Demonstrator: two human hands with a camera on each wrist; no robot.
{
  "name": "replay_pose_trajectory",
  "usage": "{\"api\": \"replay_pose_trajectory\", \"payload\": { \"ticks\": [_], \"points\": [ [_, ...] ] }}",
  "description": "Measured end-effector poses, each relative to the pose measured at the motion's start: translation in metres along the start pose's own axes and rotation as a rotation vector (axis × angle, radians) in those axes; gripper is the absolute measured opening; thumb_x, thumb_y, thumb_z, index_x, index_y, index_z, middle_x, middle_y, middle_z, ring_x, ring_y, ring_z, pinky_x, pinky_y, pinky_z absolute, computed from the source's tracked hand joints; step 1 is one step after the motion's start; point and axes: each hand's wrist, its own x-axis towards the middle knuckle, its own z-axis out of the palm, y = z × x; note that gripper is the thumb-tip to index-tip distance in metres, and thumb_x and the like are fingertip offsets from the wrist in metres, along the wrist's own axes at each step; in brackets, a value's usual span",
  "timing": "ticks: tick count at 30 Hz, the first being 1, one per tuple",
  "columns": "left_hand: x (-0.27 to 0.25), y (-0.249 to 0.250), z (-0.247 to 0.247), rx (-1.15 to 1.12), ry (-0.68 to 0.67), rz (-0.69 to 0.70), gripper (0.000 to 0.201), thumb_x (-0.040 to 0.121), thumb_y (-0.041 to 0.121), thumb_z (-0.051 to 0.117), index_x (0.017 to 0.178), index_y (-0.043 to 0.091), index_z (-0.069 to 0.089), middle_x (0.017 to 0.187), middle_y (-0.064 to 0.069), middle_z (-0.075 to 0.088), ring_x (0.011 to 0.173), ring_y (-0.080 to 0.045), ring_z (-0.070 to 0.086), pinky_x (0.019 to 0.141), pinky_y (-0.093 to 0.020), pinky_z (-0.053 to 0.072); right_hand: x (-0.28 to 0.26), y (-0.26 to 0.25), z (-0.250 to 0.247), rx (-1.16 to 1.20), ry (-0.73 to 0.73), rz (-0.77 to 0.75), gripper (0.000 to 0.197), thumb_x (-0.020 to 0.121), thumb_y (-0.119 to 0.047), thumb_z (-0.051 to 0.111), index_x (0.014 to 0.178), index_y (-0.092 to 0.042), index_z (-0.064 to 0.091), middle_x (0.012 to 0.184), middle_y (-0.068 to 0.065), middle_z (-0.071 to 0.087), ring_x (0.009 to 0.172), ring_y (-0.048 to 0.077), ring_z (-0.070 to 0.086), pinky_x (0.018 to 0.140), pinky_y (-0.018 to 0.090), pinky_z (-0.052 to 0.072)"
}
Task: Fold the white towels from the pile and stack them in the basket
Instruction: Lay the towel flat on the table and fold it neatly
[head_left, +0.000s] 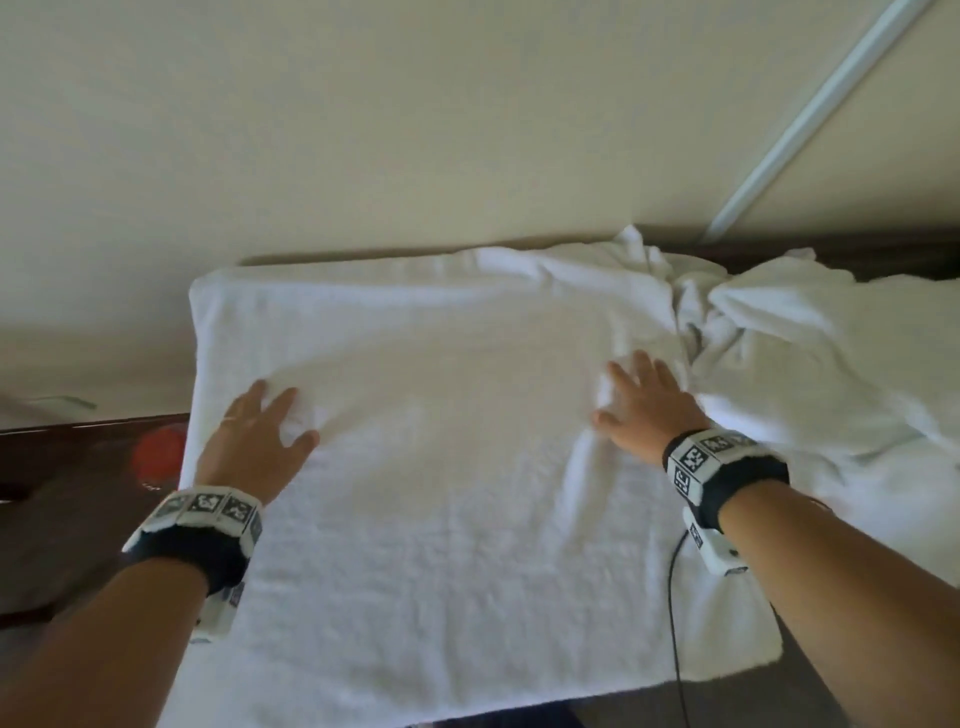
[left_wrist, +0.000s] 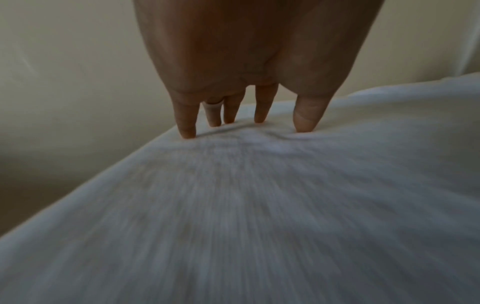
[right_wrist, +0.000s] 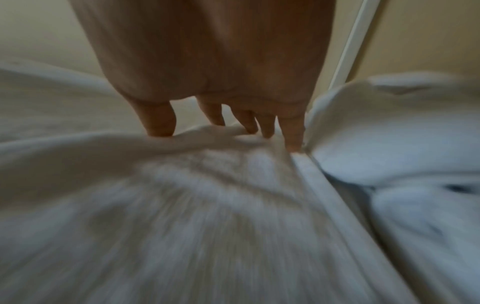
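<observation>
A white towel lies spread flat across the table in the head view. My left hand presses on its left side with fingers straight and spread. My right hand presses flat on its right side, beside the pile. In the left wrist view my left hand's fingertips push into the towel near its far edge. In the right wrist view my right hand's fingers rest on the rumpled towel. A crumpled pile of white towels lies at the right. No basket is in view.
A dark wooden table shows at the left, with a red round thing near the towel's edge. A cream wall stands right behind the table, with a white rail at the right. A black cable hangs from my right wrist.
</observation>
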Motion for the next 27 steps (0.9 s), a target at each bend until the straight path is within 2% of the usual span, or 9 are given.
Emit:
{"api": "replay_pose_trajectory", "payload": {
  "ticks": [3, 7, 11, 14, 22, 24, 27],
  "points": [
    [-0.057, -0.007, 0.018, 0.066, -0.039, 0.025, 0.071, 0.095, 0.053, 0.056, 0.157, 0.027, 0.031, 0.168, -0.005, 0.013, 0.152, -0.030, 0.020, 0.117, -0.053, 0.032, -0.062, 0.007, 0.022, 0.004, -0.101, 0.025, 0.073, 0.094, -0.052, 0.043, 0.153, -0.035, 0.003, 0.164, 0.003, -0.012, 0.151, 0.031, 0.000, 0.115, 0.057, 0.022],
    [-0.115, -0.024, 0.037, 0.135, -0.141, 0.026, 0.083, 0.091, 0.070, 0.046, 0.160, 0.037, 0.012, 0.169, -0.002, -0.003, 0.155, -0.032, 0.009, 0.119, -0.056, 0.029, -0.128, 0.027, 0.050, -0.021, -0.204, 0.033, 0.084, 0.093, -0.058, 0.044, 0.154, -0.035, -0.009, 0.162, 0.005, -0.024, 0.151, 0.032, -0.007, 0.117, 0.056, 0.024],
    [-0.140, -0.031, 0.047, 0.174, -0.208, 0.020, 0.094, 0.083, 0.084, 0.036, 0.158, 0.045, -0.006, 0.167, -0.001, -0.020, 0.155, -0.035, -0.004, 0.119, -0.060, 0.024, -0.165, 0.033, 0.071, 0.044, -0.260, 0.017, 0.098, 0.089, -0.067, 0.049, 0.153, -0.036, -0.019, 0.156, 0.008, -0.037, 0.148, 0.036, -0.018, 0.118, 0.052, 0.021],
    [-0.127, -0.027, 0.042, 0.194, -0.223, 0.006, 0.096, 0.082, 0.086, 0.036, 0.157, 0.046, -0.007, 0.167, 0.000, -0.023, 0.155, -0.036, -0.005, 0.119, -0.060, 0.025, -0.154, 0.029, 0.067, 0.076, -0.275, 0.037, 0.103, 0.087, -0.068, 0.052, 0.150, -0.039, -0.024, 0.151, 0.006, -0.044, 0.145, 0.037, -0.026, 0.118, 0.054, 0.020],
    [-0.038, -0.009, 0.014, 0.148, -0.218, -0.035, 0.096, 0.082, 0.082, 0.047, 0.158, 0.048, -0.001, 0.168, 0.004, -0.017, 0.155, -0.034, -0.004, 0.119, -0.062, 0.023, -0.068, 0.011, 0.020, 0.081, -0.250, 0.071, 0.104, 0.085, -0.065, 0.058, 0.154, -0.036, -0.015, 0.155, 0.007, -0.038, 0.146, 0.038, -0.025, 0.117, 0.059, 0.014],
    [-0.015, -0.005, 0.008, 0.134, -0.195, -0.028, 0.094, 0.083, 0.079, 0.050, 0.158, 0.046, 0.004, 0.169, 0.003, -0.013, 0.155, -0.034, -0.002, 0.119, -0.062, 0.022, -0.049, 0.010, 0.012, 0.094, -0.225, 0.072, 0.104, 0.084, -0.065, 0.060, 0.155, -0.036, -0.011, 0.157, 0.007, -0.035, 0.146, 0.038, -0.024, 0.117, 0.060, 0.013],
    [0.006, -0.007, 0.006, 0.038, -0.085, 0.014, 0.087, 0.086, 0.066, 0.061, 0.158, 0.036, 0.023, 0.170, 0.000, 0.003, 0.155, -0.030, 0.008, 0.120, -0.061, 0.023, -0.032, 0.011, 0.006, 0.135, -0.160, 0.073, 0.103, 0.082, -0.063, 0.063, 0.155, -0.037, -0.005, 0.160, 0.005, -0.029, 0.147, 0.036, -0.022, 0.117, 0.059, 0.011]
  ]
}}
